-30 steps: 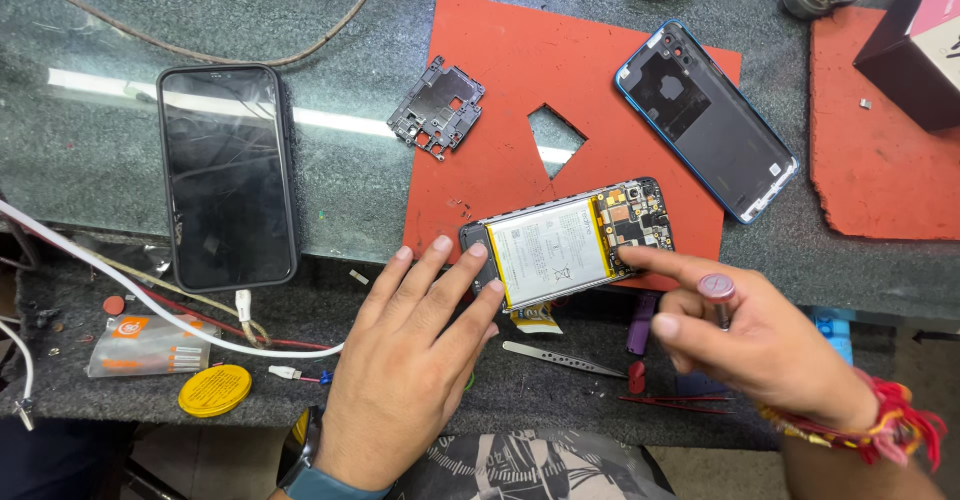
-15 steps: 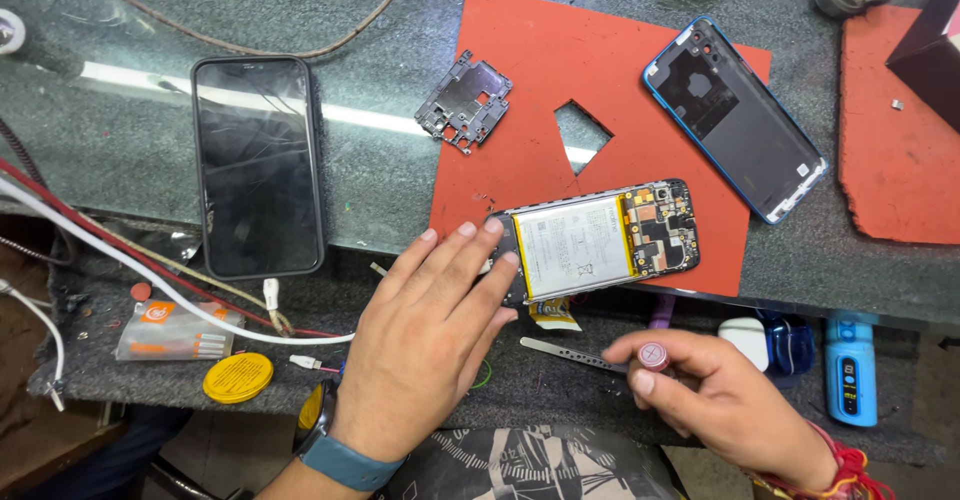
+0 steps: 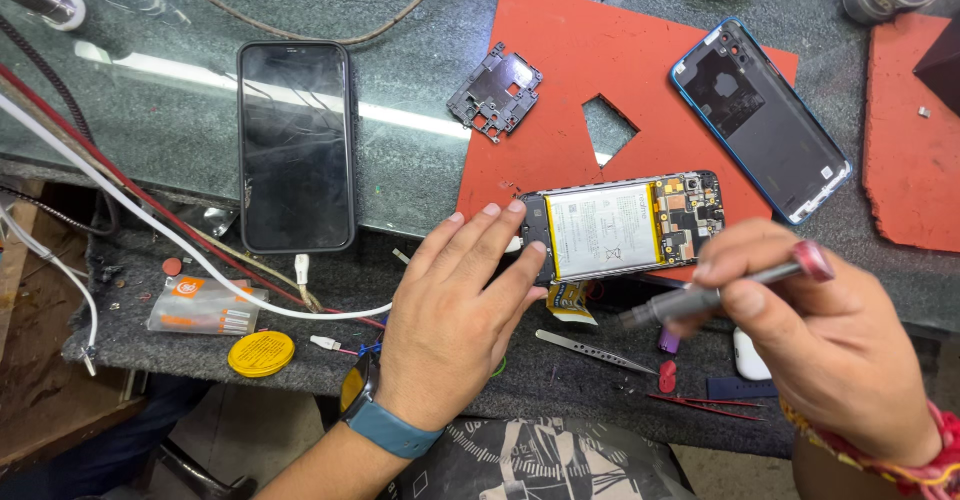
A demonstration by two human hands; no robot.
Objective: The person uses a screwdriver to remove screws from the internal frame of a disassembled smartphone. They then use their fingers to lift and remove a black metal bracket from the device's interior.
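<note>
Since the earlier frame, the right hand (image 3: 835, 345) has been raised from the bench edge; its fingers are now clenched around a grey screwdriver (image 3: 715, 295), held just below the opened phone (image 3: 625, 225). That phone is laid on the red mat (image 3: 590, 70), battery exposed. The left hand (image 3: 455, 315) is spread flat, fingertips pressed on the phone's left end.

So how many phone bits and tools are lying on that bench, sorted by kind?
Whole black phone with dark screen: 1
Opened phone showing white battery: 1
Blue-edged back cover: 1
Dark metal shield plate: 1
Grey screwdriver with red cap, in right hand: 1
Steel tweezers: 1
Orange mats: 2
Total: 8
Left hand steadies the opened phone.
</note>
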